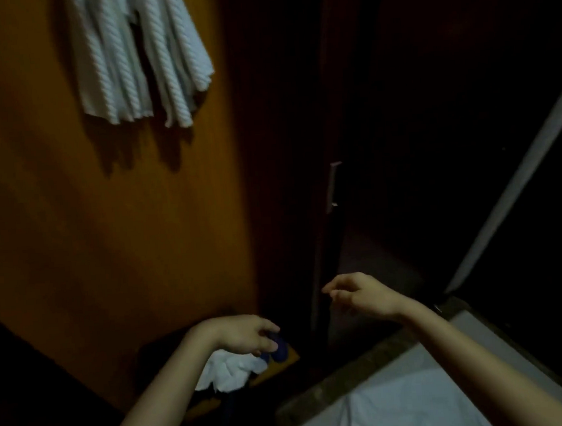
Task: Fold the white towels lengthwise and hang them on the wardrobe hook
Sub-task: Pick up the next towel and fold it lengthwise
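Nearest me, a pale sheet (402,404) lies at lower right under my right forearm; my left hand (245,336) hovers over a crumpled white cloth (229,371), fingers curled loosely, and I cannot tell whether it grips anything; something dark blue (278,346) sits just by its fingertips; my right hand (358,295) hangs empty, fingers slack; farther up, white towels (139,56) hang folded against the orange wardrobe panel (73,210); their hook is out of sight.

Two hands (245,336) (362,295) — perhaps three hung white towels (139,56) — one crumpled cloth (231,371).
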Tool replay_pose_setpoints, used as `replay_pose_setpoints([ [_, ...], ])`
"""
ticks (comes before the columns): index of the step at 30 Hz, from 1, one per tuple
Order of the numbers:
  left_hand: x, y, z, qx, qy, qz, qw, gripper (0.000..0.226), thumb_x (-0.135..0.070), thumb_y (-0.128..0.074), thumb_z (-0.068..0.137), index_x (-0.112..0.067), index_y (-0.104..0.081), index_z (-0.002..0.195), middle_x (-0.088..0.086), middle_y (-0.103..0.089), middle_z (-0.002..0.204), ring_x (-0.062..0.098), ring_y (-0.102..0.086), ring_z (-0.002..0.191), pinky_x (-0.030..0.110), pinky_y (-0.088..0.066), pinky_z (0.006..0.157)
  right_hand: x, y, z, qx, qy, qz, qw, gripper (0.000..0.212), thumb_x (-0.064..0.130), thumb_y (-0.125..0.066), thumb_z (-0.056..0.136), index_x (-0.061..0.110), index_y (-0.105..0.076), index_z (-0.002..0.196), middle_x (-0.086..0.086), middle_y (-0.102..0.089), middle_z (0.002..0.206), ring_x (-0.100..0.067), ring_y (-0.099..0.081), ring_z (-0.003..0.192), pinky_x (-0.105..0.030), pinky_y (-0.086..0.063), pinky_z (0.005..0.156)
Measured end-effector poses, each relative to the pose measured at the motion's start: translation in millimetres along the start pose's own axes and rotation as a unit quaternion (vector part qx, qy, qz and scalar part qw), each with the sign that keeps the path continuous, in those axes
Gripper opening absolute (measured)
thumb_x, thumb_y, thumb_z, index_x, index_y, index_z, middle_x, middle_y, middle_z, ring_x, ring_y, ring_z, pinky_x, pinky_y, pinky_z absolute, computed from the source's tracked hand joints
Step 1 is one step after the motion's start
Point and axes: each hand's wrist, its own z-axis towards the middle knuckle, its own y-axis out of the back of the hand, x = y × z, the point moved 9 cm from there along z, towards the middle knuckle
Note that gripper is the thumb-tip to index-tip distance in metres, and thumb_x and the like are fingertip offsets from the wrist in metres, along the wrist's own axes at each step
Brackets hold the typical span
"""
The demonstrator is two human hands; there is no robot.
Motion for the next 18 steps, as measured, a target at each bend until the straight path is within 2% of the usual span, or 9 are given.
replay_pose_setpoints([
  [2,-17.8,-28.1,10.8,0.033,-0.011,-0.001,0.999,0.053,-0.028,-0.047,0.098,-0.016,-0.028,0.146,0.007,-0.05,0.136,0.013,-0.056,0.113,0.008,-0.043,0.073,-39.1,7.8,-29.6,-0.021,-0.045,0.009,0.999,0.023,0.015,-0.048,0.098,0.011,-0.058,0.117,-0.007,-0.067,0.097,-0.012,-0.067,0.082,-0.02,-0.055,0.068],
  [4,-37.8,-49.9,21.2,0.056,-0.022,-0.005,0.998,0.054,-0.028,-0.047,0.098,-0.017,-0.027,0.147,0.007,-0.049,0.138,0.012,-0.055,0.111,0.008,-0.043,0.075,-73.3,13.9,-58.2,-0.037,-0.089,0.024,0.995,0.022,0.013,-0.047,0.098,0.009,-0.058,0.116,-0.012,-0.067,0.1,-0.019,-0.068,0.085,-0.027,-0.056,0.071],
  [6,-61.6,-66.7,34.0,0.065,-0.037,0.013,0.997,0.053,-0.03,-0.047,0.098,-0.019,-0.03,0.146,0.003,-0.051,0.135,0.008,-0.056,0.107,0.01,-0.042,0.079,-102.8,23.4,-86.3,-0.059,-0.121,0.029,0.991,0.024,0.012,-0.046,0.098,0.006,-0.058,0.118,-0.013,-0.067,0.097,-0.016,-0.067,0.08,-0.019,-0.053,0.061],
  [8,-88.1,-81.0,46.7,0.069,-0.059,0.03,0.995,0.052,-0.033,-0.048,0.097,-0.022,-0.032,0.145,-0.004,-0.057,0.122,0.005,-0.057,0.104,0.008,-0.042,0.08,-128.9,33.1,-112.4,-0.075,-0.151,0.033,0.985,0.025,0.012,-0.044,0.098,0.006,-0.057,0.119,-0.015,-0.068,0.1,-0.014,-0.065,0.079,-0.018,-0.052,0.062],
  [11,-131.5,-100.4,63.8,0.077,-0.101,0.043,0.991,0.047,-0.033,-0.049,0.097,-0.024,-0.038,0.142,-0.011,-0.061,0.101,0.003,-0.06,0.096,0.001,-0.041,0.07,-167.0,46.0,-149.5,-0.094,-0.191,0.05,0.976,0.026,0.012,-0.041,0.099,0.007,-0.054,0.121,-0.017,-0.067,0.107,-0.017,-0.066,0.083,-0.029,-0.053,0.074],
  [15,-199.0,-106.5,87.0,-0.012,-0.209,0.019,0.978,0.035,-0.021,-0.051,0.096,-0.02,-0.052,0.131,-0.01,-0.065,0.103,0.001,-0.062,0.095,0.008,-0.044,0.083,-213.7,67.5,-196.4,-0.13,-0.225,0.077,0.963,0.027,0.013,-0.041,0.099,0.008,-0.053,0.123,-0.014,-0.067,0.105,-0.017,-0.066,0.082,-0.024,-0.052,0.069],
  [18,-245.8,-117.6,108.4,-0.043,-0.255,-0.013,0.966,0.03,-0.016,-0.051,0.096,-0.017,-0.058,0.125,-0.004,-0.069,0.103,0.003,-0.065,0.093,0.008,-0.045,0.082,-254.1,86.7,-229.3,-0.166,-0.251,0.09,0.95,0.027,0.014,-0.041,0.099,0.01,-0.055,0.121,-0.007,-0.067,0.097,-0.014,-0.066,0.077,-0.021,-0.051,0.065],
])
